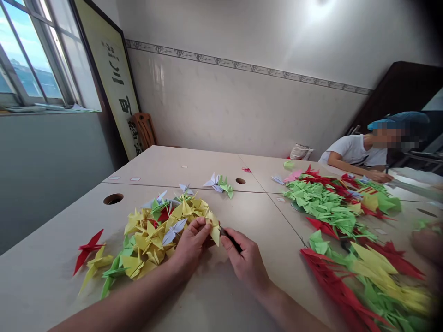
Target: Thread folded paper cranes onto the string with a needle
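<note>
My left hand is closed on a yellow paper crane at the right edge of a heap of folded cranes, mostly yellow with some green, white and red. My right hand grips a thin dark tool, perhaps a pen, whose tip touches the yellow crane. Both hands rest low over the beige table.
A red crane lies at the left. White and green cranes sit further back. Big piles of green, red and yellow folded paper cover the right side. A person in a white shirt works at the far right. Round cable holes mark the table.
</note>
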Motion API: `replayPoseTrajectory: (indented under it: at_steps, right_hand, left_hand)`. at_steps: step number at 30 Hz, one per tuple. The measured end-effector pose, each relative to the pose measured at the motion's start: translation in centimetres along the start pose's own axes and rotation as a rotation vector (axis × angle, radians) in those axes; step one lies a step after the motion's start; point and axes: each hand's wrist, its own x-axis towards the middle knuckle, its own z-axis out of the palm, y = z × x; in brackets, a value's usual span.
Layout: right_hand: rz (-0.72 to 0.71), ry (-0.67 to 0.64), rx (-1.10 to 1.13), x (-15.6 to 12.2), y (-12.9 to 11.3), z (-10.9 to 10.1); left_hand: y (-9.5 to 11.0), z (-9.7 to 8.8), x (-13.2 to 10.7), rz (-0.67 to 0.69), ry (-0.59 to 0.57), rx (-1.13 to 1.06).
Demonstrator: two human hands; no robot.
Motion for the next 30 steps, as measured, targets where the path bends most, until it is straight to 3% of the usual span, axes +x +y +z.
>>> replayPoseTrajectory:
  at_steps: [7, 12, 18, 23, 30]
  right_hand:
    - [-0.077, -0.012, -0.132, -0.1, -0.1, 0.0]
    - [0.005, -0.028, -0.016, -0.2, -0.6, 0.1]
    - [0.146, -0.048, 0.191, -0.1, -0.4, 0.5]
    - [0.244, -0.089, 0.343, 0.0, -0.4, 0.8]
    - [0.306, -0.083, 0.374, 0.1, -0.5, 0.9]
  left_hand:
    - [-0.1, -0.2, 0.2, 0.182, 0.058, 0.176]
    - [-0.2, -0.1, 0.2, 0.266, 0.045, 0.225]
    - [-0.2, -0.1, 0.2, 0.27, 0.034, 0.241]
    - [-0.6, -0.9, 0.4, 0.337, 0.022, 0.37]
    - [-1.0, -1.1, 0.5, 0.369, -0.021, 0.443]
